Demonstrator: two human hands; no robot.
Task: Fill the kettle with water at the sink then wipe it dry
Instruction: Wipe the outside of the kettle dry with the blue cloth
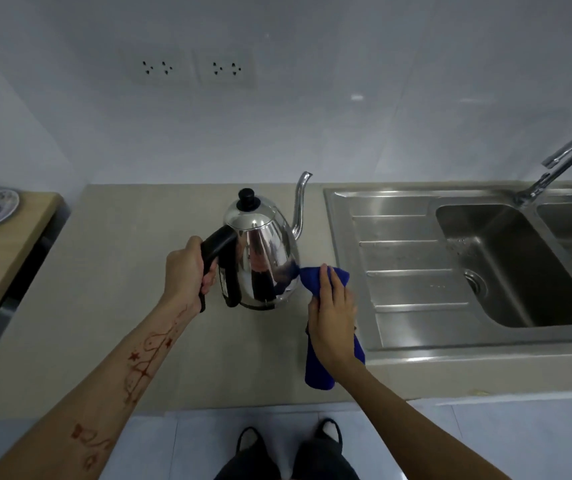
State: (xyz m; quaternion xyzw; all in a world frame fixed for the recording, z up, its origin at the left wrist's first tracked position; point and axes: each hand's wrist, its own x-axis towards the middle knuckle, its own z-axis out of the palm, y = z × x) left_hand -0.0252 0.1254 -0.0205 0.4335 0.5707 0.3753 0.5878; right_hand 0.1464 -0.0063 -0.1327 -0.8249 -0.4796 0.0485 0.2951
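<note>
Steel gooseneck kettle (263,258) upright on the beige counter (121,306), lid on, spout toward the wall, just left of the sink (468,265). Left hand (191,271) wrapped closed around its black handle. Right hand (333,317) clutches a blue cloth (322,341), fingers curled, cloth tip touching the kettle's lower right side. Tap (561,161) angled over the basin.

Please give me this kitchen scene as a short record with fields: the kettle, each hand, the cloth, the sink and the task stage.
kettle: steel kettle, upright, lid on, over the counter
left hand: left hand grips the black handle
right hand: right hand presses the blue cloth to the kettle's lower right side
sink: sink right of the kettle, no water seen running from the faucet
stage: wiping dry
</note>
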